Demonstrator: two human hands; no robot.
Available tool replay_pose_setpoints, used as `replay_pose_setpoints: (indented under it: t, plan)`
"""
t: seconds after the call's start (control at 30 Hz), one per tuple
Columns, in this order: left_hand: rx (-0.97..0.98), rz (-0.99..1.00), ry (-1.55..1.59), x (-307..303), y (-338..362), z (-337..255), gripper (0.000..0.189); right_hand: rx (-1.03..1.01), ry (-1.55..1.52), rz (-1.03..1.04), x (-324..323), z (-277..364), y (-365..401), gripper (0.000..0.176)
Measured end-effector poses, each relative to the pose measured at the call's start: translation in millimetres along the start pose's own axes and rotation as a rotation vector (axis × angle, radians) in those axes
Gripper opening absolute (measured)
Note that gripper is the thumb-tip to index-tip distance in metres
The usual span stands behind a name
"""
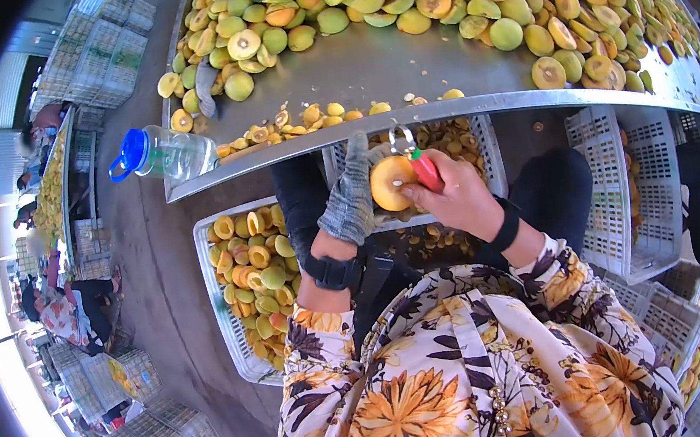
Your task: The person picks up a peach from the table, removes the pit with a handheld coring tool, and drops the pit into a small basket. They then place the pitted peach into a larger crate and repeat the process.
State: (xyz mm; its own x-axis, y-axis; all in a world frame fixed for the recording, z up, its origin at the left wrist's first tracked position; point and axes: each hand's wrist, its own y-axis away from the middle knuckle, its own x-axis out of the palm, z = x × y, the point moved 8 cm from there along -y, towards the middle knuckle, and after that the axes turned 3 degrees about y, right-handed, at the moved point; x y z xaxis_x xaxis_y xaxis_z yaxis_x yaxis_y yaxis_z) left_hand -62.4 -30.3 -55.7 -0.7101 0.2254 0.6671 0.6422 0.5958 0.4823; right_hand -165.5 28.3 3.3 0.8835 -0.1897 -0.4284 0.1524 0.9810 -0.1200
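Observation:
My left hand point(350, 200), in a grey knit glove, is wrapped round the side of a halved yellow fruit point(390, 185), whose cut face is turned up with a pale spot at its middle. My bare right hand point(456, 193) grips a tool by its red handle point(426, 171); a metal loop point(400, 139) stands out from its green collar, pointing away from me. The thumb of that hand rests on the fruit's cut face. Both hands are above a crate point(492, 152) of fruit pieces, just in front of the metal table's edge point(475, 106).
Many yellow-green fruits point(332, 21) are heaped on the table. A blue-capped bottle point(157, 153) lies at its left corner. A white crate point(212, 297) of halved fruit is at my left, and empty-looking crates point(618, 148) are at my right. People point(70, 312) sit far left.

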Motion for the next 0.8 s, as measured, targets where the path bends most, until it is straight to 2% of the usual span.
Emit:
replay_pose_setpoints:
  t: [0.03,0.07,0.1,0.17,0.2,0.23,0.3,0.37,0.43,0.47,0.5,0.57,0.63,0.73,0.8]
  plan:
    - [0.029,0.041,0.020,7.4,4.0,-1.7,0.058,0.061,-0.070,0.016,3.0,-4.9,-2.0,0.039]
    - [0.538,0.104,-0.420,28.2,20.5,-30.3,0.061,0.120,-0.140,0.031,5.2,-9.6,-2.9,0.035]
    - [0.534,0.109,-0.417,27.1,25.1,-29.1,0.061,0.124,-0.136,0.028,3.9,-9.0,-3.6,0.035]
    - [0.272,0.023,-0.233,9.5,25.9,-14.4,0.058,0.444,-0.672,0.134,20.3,-24.2,2.6,0.026]
    - [0.420,0.023,-0.260,18.3,33.6,-21.6,0.053,0.454,-0.771,0.093,22.7,-24.6,1.4,0.019]
    - [0.418,0.025,-0.258,19.6,34.5,-16.0,0.053,0.456,-0.769,0.091,24.1,-23.1,0.4,0.019]
    - [0.602,-0.150,-0.374,9.6,41.4,-20.7,0.052,0.677,-1.043,0.039,34.6,-27.4,5.1,0.016]
    - [0.621,-0.193,-0.310,-1.3,33.6,-18.4,0.051,0.696,-1.078,0.029,46.6,-26.8,8.5,0.015]
    - [0.519,-0.269,0.067,-18.5,26.1,-14.6,0.053,0.599,-0.826,0.112,52.6,-16.3,11.4,0.015]
    - [0.529,-0.327,0.099,-23.7,26.6,-16.4,0.052,0.504,-0.569,0.115,48.0,-14.4,10.2,0.018]
    - [0.528,-0.329,0.097,-23.6,28.8,-18.2,0.052,0.506,-0.572,0.115,51.3,-18.7,14.9,0.018]
    - [0.514,-0.373,-0.053,-24.6,35.0,-25.3,0.052,0.157,-0.072,0.002,37.3,-7.7,14.2,0.022]
    - [0.436,-0.390,-0.116,-25.5,35.5,-22.2,0.051,0.247,-0.068,0.050,32.3,-3.5,18.3,0.025]
    - [0.509,-0.404,-0.100,-30.5,25.4,-17.5,0.052,0.142,0.050,0.107,40.1,0.3,24.2,0.023]
    - [0.595,-0.348,-0.191,-23.6,22.5,-19.4,0.044,0.157,0.064,0.103,40.0,-3.9,25.8,0.022]
